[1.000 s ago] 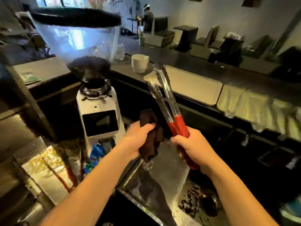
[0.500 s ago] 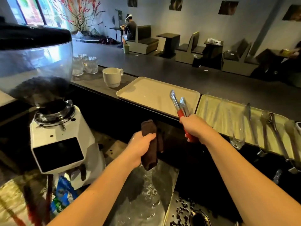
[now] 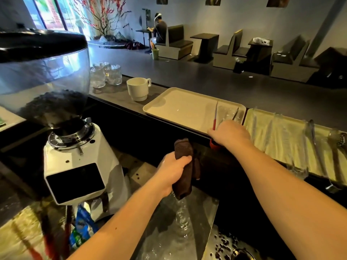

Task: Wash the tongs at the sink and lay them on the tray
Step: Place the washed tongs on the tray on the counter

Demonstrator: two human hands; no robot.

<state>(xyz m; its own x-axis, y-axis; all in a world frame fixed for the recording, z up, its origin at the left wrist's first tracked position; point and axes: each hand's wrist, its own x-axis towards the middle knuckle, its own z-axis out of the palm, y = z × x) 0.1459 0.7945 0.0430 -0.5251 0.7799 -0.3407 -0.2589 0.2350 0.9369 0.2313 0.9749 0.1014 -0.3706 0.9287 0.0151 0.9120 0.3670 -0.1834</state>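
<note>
The tongs (image 3: 216, 117), gripped at the red handle by the right hand (image 3: 230, 133), are extended lengthwise away over the tray (image 3: 178, 107).

Head-worn view, facing down-forward, close over sink (image 3: 210, 218)

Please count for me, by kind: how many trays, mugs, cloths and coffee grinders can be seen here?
Trays: 2 (cream tray, yellowish tray)
Mugs: 1 (white mug)
Cloths: 1 (brown cloth)
Coffee grinders: 1 (coffee grinder)
Total: 5
</note>
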